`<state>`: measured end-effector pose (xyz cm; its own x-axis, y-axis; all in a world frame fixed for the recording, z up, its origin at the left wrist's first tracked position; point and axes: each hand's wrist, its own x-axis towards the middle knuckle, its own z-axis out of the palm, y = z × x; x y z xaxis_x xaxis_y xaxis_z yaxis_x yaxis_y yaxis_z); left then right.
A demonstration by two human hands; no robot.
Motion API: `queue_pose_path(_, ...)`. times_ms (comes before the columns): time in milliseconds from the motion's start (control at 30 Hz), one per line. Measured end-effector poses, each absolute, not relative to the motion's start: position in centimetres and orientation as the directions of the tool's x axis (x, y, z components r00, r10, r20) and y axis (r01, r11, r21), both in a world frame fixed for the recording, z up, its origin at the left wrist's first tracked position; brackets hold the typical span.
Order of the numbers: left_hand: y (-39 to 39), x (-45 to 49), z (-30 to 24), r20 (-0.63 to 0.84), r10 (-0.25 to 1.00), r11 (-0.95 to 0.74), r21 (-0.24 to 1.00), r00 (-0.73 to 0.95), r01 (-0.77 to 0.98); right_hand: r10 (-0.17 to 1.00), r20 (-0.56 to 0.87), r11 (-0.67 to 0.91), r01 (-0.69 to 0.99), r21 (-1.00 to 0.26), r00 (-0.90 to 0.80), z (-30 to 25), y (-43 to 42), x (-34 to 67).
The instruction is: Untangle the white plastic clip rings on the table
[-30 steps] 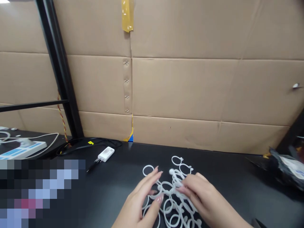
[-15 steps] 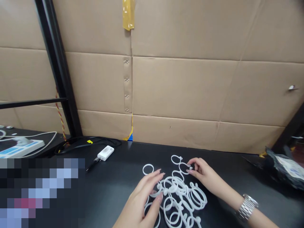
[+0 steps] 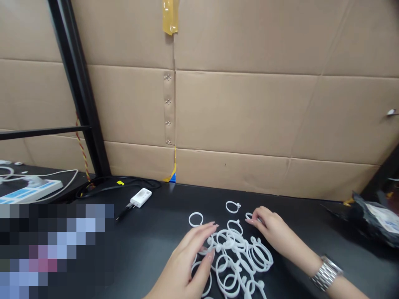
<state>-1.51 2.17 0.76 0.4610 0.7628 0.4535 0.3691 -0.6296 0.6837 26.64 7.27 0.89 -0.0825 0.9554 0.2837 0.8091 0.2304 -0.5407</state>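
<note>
A heap of white plastic rings [image 3: 238,259] lies tangled on the black tabletop [image 3: 162,236] between my two hands. My left hand [image 3: 187,263] rests flat on its near-left edge, fingers [image 3: 207,227] loosely spread and gripping nothing, seemingly pinning the pile so it stays put. My right hand [image 3: 274,232] reaches just past the heap, fingertips [image 3: 253,216] pinched narrow on one small ring [image 3: 249,216], which looks like a way to draw it free of the rest. Beyond my fingers, two single rings [image 3: 232,206] lie apart from the tangle. Farther off to my left sits a white adapter [image 3: 141,197], and a cardboard wall [image 3: 249,112] stands behind.
</note>
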Motion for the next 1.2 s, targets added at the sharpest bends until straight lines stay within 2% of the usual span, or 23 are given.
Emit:
queue_pose_path(133, 2.3, -1.5, 0.6, 0.456, 0.761, -0.63, 0.687, 0.461, 0.362, 0.966, 0.257, 0.199, 0.724, -0.66, -0.031, 2.6, 5.8, 25.3)
queue_pose_path(200, 2.3, -1.4, 0.7, 0.443, 0.766, -0.622, 0.695, 0.466, 0.36, 0.973, 0.225, 0.202, 0.631, -0.749, -0.044, 3.4, 4.7, 24.0)
queue_pose_path(233, 2.3, -1.4, 0.8, 0.433, 0.771, -0.613, 0.703, 0.468, 0.361, 0.979, 0.194, 0.195, 0.546, -0.815, -0.06, 3.8, 4.0, 23.2)
queue_pose_path(300, 2.3, -1.5, 0.9, 0.418, 0.783, -0.595, 0.72, 0.46, 0.358, 0.992, 0.077, 0.097, 0.215, -0.972, -0.098, 4.2, 2.7, 21.6)
queue_pose_path(333, 2.3, -1.5, 0.9, 0.412, 0.789, -0.585, 0.731, 0.456, 0.352, 0.991, 0.028, 0.036, 0.057, -0.998, -0.131, 4.2, 2.0, 20.9)
queue_pose_path(400, 2.3, -1.6, 0.8, 0.395, 0.793, -0.568, 0.753, 0.463, 0.331, 0.979, -0.042, -0.077, -0.168, -0.983, -0.199, 4.1, 1.1, 19.8)
queue_pose_path(467, 2.4, -1.8, 0.4, 0.365, 0.79, -0.552, 0.773, 0.493, 0.312, 0.958, -0.079, -0.153, -0.26, -0.954, -0.275, 3.9, 0.5, 19.1)
queue_pose_path(567, 2.8, -1.9, -0.4, 0.341, 0.74, -0.568, 0.778, 0.58, 0.267, 0.928, -0.118, -0.223, -0.273, -0.936, -0.354, 3.5, 0.1, 18.7)
queue_pose_path(667, 3.2, -1.9, -1.1, 0.361, 0.654, -0.617, 0.763, 0.665, 0.192, 0.922, -0.176, -0.281, -0.283, -0.917, -0.344, 3.4, -0.2, 18.4)
queue_pose_path(767, 3.4, -1.8, -1.1, 0.354, 0.614, -0.621, 0.768, 0.706, 0.154, 0.932, -0.178, -0.273, -0.288, -0.918, -0.316, 3.2, -0.4, 18.0)
queue_pose_path(1200, 2.8, -1.4, -0.4, 0.365, 0.629, -0.552, 0.831, 0.686, 0.064, 0.932, -0.087, -0.209, -0.324, -0.923, -0.353, 1.0, 0.6, 17.7)
